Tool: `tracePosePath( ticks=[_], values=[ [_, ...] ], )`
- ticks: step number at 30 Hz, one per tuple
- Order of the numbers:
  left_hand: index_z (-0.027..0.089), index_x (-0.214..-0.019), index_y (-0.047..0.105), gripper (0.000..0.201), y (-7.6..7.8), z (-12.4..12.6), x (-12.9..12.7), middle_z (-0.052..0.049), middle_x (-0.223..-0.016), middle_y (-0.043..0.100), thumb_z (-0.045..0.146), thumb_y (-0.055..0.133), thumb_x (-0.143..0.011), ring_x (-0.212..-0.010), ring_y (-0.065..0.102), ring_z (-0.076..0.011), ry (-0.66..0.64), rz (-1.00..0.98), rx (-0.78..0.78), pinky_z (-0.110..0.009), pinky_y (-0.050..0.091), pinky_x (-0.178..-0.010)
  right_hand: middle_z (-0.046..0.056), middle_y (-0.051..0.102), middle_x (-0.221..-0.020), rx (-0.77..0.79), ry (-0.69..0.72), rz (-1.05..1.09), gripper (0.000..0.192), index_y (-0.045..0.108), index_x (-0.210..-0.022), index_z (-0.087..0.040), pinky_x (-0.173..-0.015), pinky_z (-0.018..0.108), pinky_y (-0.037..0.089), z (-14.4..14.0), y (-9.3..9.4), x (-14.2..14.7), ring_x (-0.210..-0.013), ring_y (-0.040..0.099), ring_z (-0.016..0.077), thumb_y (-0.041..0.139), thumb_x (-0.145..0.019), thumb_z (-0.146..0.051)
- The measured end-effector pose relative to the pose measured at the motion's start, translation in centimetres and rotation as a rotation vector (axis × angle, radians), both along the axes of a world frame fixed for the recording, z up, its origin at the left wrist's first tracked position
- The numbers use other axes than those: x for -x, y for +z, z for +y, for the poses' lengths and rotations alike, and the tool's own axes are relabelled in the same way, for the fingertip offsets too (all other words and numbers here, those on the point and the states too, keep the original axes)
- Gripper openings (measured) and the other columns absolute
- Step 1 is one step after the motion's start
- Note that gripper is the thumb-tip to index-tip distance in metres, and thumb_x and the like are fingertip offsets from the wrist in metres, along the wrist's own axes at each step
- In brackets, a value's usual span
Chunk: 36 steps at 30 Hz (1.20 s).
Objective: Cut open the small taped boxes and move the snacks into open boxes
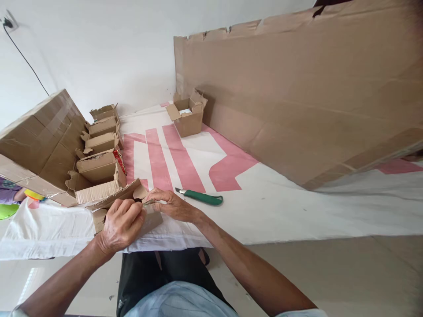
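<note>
My left hand [121,224] is closed around a small dark tool whose tip shows at the thumb, pressed to a small cardboard piece [150,220] lying on the white and pink sheet [271,207]. My right hand [173,204] lies flat with spread fingers on that cardboard, holding it down beside the tool's tip. A folded cardboard flap [127,191] rises just behind my hands. A green-handled utility knife [201,197] lies on the sheet just right of my right hand, untouched.
A row of small open cardboard boxes [99,154] stands at the left beside a large taped carton [39,145]. Another small open box [187,115] sits at the back by the wall. A big cardboard sheet [297,97] leans at the right.
</note>
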<state>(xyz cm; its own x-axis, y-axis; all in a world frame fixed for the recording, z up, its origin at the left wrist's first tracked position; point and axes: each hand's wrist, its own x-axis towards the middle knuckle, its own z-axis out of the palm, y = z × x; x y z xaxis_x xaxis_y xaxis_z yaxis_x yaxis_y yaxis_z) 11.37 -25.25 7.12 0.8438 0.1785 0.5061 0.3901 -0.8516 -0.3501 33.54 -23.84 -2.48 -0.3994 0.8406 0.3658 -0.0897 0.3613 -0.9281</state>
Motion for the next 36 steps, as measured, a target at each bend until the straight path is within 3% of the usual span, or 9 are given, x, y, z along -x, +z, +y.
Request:
tracePosePath(
  ticks=[2, 6, 10, 16, 20, 24, 30, 36],
  values=[
    [0.017, -0.095, 0.068, 0.017, -0.2, -0.2, 0.0, -0.009, -0.091, 0.071, 0.008, 0.055, -0.1, -0.083, 0.062, -0.0222, -0.071, -0.007, -0.076, -0.037, 0.043, -0.066, 0.008, 0.074, -0.106, -0.005, 0.04, -0.002, 0.037, 0.081, -0.106, -0.019, -0.102, 0.043, 0.049, 0.2, 0.2, -0.5, -0.107, 0.066, 0.0247, 0.065, -0.101, -0.052],
    [0.015, -0.096, 0.068, 0.015, -0.3, -0.4, 0.0, -0.008, -0.088, 0.069, 0.007, 0.056, -0.1, -0.08, 0.06, -0.0214, -0.079, -0.001, -0.105, -0.037, 0.043, -0.065, 0.008, 0.078, -0.105, 0.024, 0.094, -0.073, 0.039, 0.081, -0.101, -0.018, -0.096, 0.039, 0.051, 0.6, 1.6, -1.0, -0.102, 0.069, 0.0246, 0.065, -0.1, -0.054],
    [0.014, -0.096, 0.068, 0.013, -0.4, -0.3, 0.1, -0.007, -0.086, 0.068, 0.008, 0.058, -0.1, -0.078, 0.058, -0.0209, -0.07, 0.013, -0.106, -0.037, 0.042, -0.065, 0.005, 0.076, -0.088, 0.035, 0.1, -0.129, 0.028, 0.079, -0.087, -0.018, -0.08, 0.033, 0.049, 0.8, 3.3, -0.5, -0.085, 0.065, 0.0208, 0.072, -0.093, -0.044],
    [0.016, -0.088, 0.064, 0.019, -1.2, -0.6, 0.0, -0.005, -0.083, 0.068, 0.005, 0.055, -0.101, -0.077, 0.057, -0.0195, -0.122, 0.006, -0.024, -0.037, 0.039, -0.066, -0.001, 0.06, -0.064, 0.065, 0.123, -0.167, 0.041, 0.065, -0.062, -0.017, -0.062, 0.028, 0.038, 1.2, 3.8, 0.1, -0.065, 0.051, 0.0136, 0.065, -0.095, -0.041],
    [0.016, -0.086, 0.063, 0.02, -1.3, -1.3, 0.0, -0.005, -0.081, 0.066, 0.005, 0.054, -0.101, -0.074, 0.055, -0.0189, -0.15, 0.04, 0.022, -0.038, 0.038, -0.066, 0.004, 0.075, -0.08, 0.117, 0.139, -0.111, 0.038, 0.076, -0.074, -0.016, -0.074, 0.03, 0.049, 1.8, 3.5, -0.1, -0.078, 0.066, 0.0182, 0.066, -0.095, -0.045],
    [0.016, -0.091, 0.064, 0.017, -1.3, -1.1, 0.3, -0.004, -0.082, 0.066, 0.007, 0.055, -0.102, -0.078, 0.057, -0.0203, -0.091, 0.034, -0.03, -0.038, 0.039, -0.068, 0.004, 0.076, -0.086, 0.049, 0.209, -0.167, 0.034, 0.079, -0.085, -0.017, -0.079, 0.031, 0.049, 1.9, 3.1, -0.2, -0.086, 0.066, 0.0202, 0.072, -0.093, -0.049],
    [0.018, -0.085, 0.061, 0.021, -2.1, -0.3, 0.3, -0.004, -0.079, 0.062, 0.004, 0.055, -0.1, -0.075, 0.055, -0.02, -0.099, 0.014, -0.034, -0.038, 0.037, -0.066, -0.002, 0.052, -0.066, 0.006, 0.176, -0.213, 0.054, 0.056, -0.062, -0.018, -0.064, 0.029, 0.036, 1.7, 2.8, 0.2, -0.069, 0.045, 0.0141, 0.064, -0.098, -0.059],
    [0.019, -0.08, 0.057, 0.026, -2.4, -0.6, 0.2, -0.002, -0.075, 0.058, 0.004, 0.052, -0.101, -0.07, 0.05, -0.0186, -0.139, 0.049, 0.044, -0.038, 0.035, -0.065, -0.005, 0.03, -0.064, -0.016, 0.179, -0.211, 0.06, 0.031, -0.061, -0.024, -0.06, 0.029, 0.024, 1.7, 3.0, 0.4, -0.065, 0.03, 0.012, 0.057, -0.1, -0.061]
  ],
)
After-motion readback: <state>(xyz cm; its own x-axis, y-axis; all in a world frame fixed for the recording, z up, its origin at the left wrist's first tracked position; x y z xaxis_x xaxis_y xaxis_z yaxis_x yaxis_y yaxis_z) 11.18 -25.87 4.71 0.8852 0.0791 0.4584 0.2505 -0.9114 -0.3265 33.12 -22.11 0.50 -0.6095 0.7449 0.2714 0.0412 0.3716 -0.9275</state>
